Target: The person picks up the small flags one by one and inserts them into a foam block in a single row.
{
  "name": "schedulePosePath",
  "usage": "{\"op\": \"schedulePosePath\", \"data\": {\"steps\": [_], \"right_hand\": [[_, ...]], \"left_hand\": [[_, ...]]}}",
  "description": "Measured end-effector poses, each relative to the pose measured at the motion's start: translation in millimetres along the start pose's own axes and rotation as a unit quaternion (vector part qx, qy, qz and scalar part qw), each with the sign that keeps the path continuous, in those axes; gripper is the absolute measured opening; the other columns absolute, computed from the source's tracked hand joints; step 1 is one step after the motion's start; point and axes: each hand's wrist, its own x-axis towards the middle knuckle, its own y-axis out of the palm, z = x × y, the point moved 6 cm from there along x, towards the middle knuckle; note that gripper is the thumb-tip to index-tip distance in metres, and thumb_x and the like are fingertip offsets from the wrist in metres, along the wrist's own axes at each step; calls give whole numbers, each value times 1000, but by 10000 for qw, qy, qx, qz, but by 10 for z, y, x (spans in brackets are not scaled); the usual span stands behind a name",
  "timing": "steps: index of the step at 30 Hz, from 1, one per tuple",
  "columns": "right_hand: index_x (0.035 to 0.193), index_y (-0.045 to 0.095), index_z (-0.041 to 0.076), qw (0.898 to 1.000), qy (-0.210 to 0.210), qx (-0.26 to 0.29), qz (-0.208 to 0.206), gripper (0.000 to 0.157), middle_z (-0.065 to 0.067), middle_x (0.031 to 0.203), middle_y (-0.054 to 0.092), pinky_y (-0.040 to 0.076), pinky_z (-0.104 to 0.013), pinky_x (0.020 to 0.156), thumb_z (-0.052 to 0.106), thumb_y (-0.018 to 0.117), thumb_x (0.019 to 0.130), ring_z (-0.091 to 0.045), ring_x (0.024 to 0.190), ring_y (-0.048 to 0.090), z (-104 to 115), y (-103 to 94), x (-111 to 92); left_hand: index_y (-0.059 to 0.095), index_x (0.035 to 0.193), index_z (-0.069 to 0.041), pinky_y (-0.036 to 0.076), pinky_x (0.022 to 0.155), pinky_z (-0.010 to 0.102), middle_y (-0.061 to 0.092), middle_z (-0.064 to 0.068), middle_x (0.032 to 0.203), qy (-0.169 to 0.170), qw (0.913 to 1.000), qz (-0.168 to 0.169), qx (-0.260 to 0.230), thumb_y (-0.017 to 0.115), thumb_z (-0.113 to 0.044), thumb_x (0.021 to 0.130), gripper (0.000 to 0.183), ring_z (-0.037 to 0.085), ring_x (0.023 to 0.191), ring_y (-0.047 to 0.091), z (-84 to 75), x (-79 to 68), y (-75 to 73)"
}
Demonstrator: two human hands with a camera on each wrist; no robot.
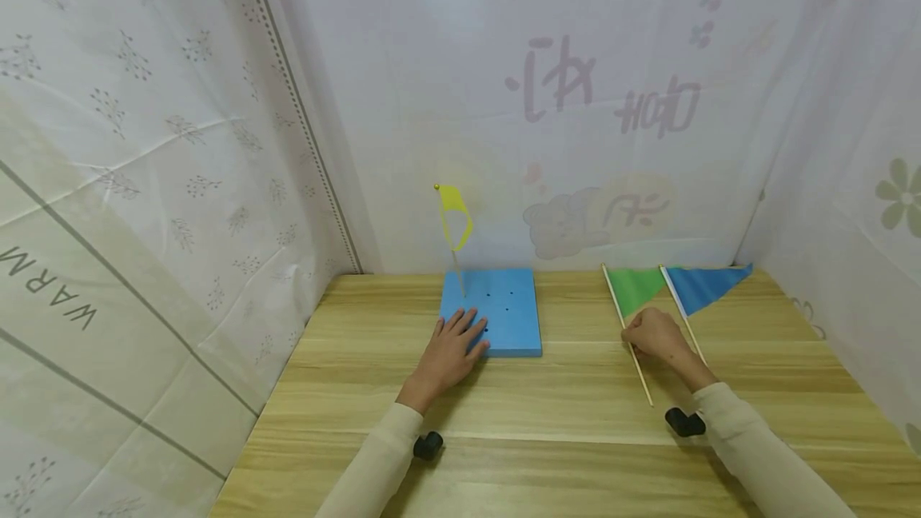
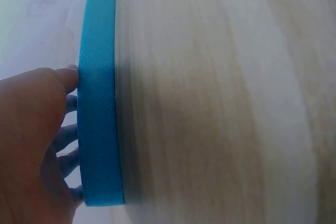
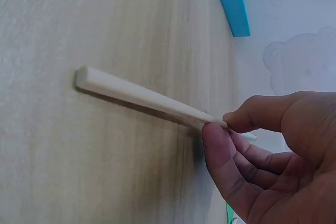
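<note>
Pale sleeves (image 1: 372, 460) lie nearest on my feed, left hand (image 1: 448, 352) spread on the blue board (image 1: 516, 330) bearing the yellow flag (image 1: 452, 198), right hand (image 1: 656, 334) pinching the green flag (image 1: 635, 288) beside the blue flag (image 1: 703, 288).

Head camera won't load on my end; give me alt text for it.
A person's right hand pinches the stick of a green flag, with a blue flag beside it, at a wooden table. The left hand rests on a blue board, where a yellow flag stands.
</note>
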Motion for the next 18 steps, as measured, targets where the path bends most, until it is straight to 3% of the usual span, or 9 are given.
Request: {"op": "schedulePosePath", "data": {"steps": [8,15,18], "right_hand": [[69,73,2,9999,-7,-6,-124,27,-6,59,71,52,-30,58,11,67,93,-17,55,68,68,-111,-13],[84,78,-4,9999,-108,88,-92,24,-7,66,75,64,-49,74,14,66,97,-19,58,73,145,-171,-38],[88,77,-6,9996,-134,206,-122,24,-9,68,76,65,-43,68,13,66,96,-20,59,75,148,-183,-29]], "left_hand": [[49,162,-14,25,129,67,39,14,172,-34,10000,77,44,53,-40,113,55,40,161,33,-7,-3,-15],[50,161,-14,25,129,68,39,14,172,-5,10000,85,3,53,-41,113,56,40,161,33,8,-6,-5],[49,162,-14,25,129,68,38,14,172,-16,9999,118,27,52,-42,113,57,40,161,32,3,-8,-2]]}}
